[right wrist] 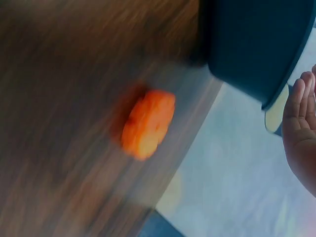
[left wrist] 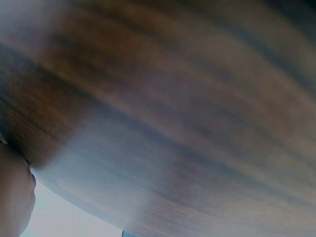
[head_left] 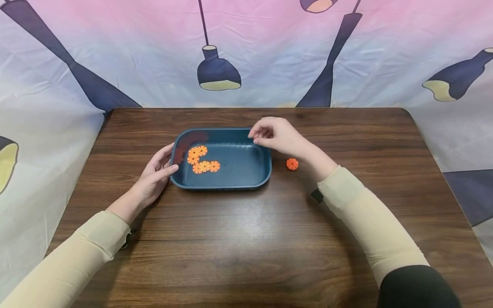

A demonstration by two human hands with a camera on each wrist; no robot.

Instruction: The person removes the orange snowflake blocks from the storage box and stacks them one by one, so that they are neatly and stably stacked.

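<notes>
A dark blue tray (head_left: 242, 164) lies on the table with several orange notched discs (head_left: 204, 166) grouped in its left half. At its left end my left hand (head_left: 155, 175) grips the wall, thumb over the rim and fingers outside. My right hand (head_left: 280, 137) hovers over the tray's far right corner with fingers loosely bent, and no disc shows between thumb and fingertips. One more orange disc (head_left: 292, 164) rests on the table right of the tray, below the right wrist. In the right wrist view that loose disc (right wrist: 148, 126) appears blurred, near the tray's outer wall (right wrist: 256, 44).
The brown wooden table (head_left: 246, 248) extends around the tray on all sides. Behind its far edge hangs a pastel cloth (head_left: 265, 55) printed with dark lamps. Sleeves cover both forearms.
</notes>
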